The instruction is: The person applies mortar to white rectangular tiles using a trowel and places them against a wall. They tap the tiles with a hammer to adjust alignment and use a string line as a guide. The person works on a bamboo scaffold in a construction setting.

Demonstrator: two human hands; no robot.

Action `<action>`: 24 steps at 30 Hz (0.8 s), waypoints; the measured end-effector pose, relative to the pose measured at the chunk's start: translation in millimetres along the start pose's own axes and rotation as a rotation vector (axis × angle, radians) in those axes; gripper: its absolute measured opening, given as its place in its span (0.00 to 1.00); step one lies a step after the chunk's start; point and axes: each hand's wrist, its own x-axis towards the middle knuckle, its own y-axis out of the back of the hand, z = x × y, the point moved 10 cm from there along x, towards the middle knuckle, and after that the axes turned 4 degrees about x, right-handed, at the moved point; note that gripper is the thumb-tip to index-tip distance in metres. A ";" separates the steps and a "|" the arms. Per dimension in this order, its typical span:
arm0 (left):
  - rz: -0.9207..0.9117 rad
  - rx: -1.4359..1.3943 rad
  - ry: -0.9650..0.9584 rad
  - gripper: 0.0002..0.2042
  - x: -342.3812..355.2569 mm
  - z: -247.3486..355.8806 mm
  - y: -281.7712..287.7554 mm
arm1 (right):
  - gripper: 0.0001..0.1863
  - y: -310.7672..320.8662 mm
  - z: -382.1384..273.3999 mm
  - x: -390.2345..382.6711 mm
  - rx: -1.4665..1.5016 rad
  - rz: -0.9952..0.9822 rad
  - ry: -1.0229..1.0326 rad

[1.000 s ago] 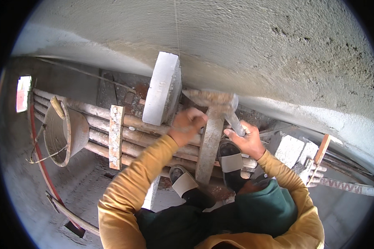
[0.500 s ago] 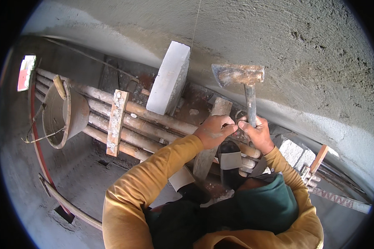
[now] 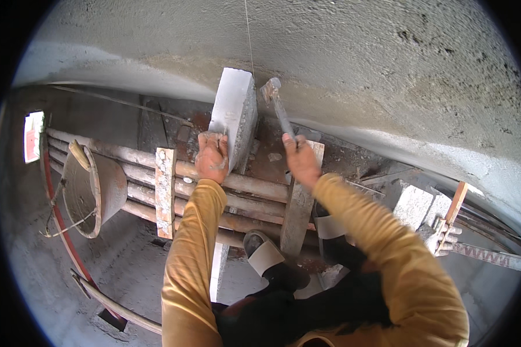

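Block [image 3: 234, 118], pale grey, rectangular, stands on edge and tilted on the scaffold pipes [image 3: 237, 196], just under the rough plastered wall [image 3: 359, 63]. Left hand [image 3: 212, 157] grips its lower near corner, fingers curled tight against the block's side. Right hand [image 3: 300, 159] is closed in a fist round the handle of a hammer-like tool [image 3: 275, 104]; the tool's mortar-crusted head sits just right of the block's top edge, contact or gap unclear. Both sleeves are mustard yellow.

Rusty pipes run side by side left to right, with two mortar-smeared wooden planks laid across them: a short one [image 3: 165, 191] left of the left hand, a longer one [image 3: 300, 202] under the right forearm. A foot in a pale sandal [image 3: 263, 251] rests on the pipes between the arms.

Metal bucket [image 3: 90, 191] lies tipped on the pipes at far left, mouth facing the camera, wire handle hanging loose; the inside is coated grey, contents can't be made out. More pale block pieces [image 3: 417, 205] sit at right beside a wooden-handled tool [image 3: 452, 211]. Thin string [image 3: 248, 34] hangs down the wall above the block.
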 end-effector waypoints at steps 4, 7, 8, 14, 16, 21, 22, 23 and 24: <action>-0.048 0.010 -0.001 0.12 -3.5 -6.6 -12.4 | 0.29 -67.5 19.8 12.2 0.315 0.116 0.025; -0.065 0.008 -0.005 0.12 -4.9 -7.8 -14.4 | 0.32 -96.0 27.2 27.7 0.347 0.178 0.027; -0.052 -0.001 -0.003 0.13 -5.8 -8.1 -13.0 | 0.32 -105.2 32.0 37.9 0.337 0.166 -0.012; -0.116 0.050 0.059 0.16 -4.3 -15.2 -21.3 | 0.33 -114.9 50.5 64.4 0.273 0.180 -0.059; -0.093 0.034 0.047 0.15 -4.0 -15.0 -20.4 | 0.34 -112.5 62.9 52.4 0.372 0.212 -0.130; -0.027 -0.075 -0.007 0.14 -5.7 -10.5 -13.9 | 0.32 -115.4 48.0 48.3 0.390 0.173 -0.048; -0.040 -0.063 -0.006 0.14 -5.7 -10.4 -14.7 | 0.32 -119.7 47.5 48.8 0.346 0.141 -0.069; -0.037 -0.055 -0.010 0.14 -5.1 -9.7 -14.0 | 0.31 -117.3 46.2 48.7 0.366 0.167 -0.061; -0.037 -0.049 -0.013 0.14 -4.3 -9.2 -13.3 | 0.31 -116.8 47.6 47.2 0.372 0.177 -0.078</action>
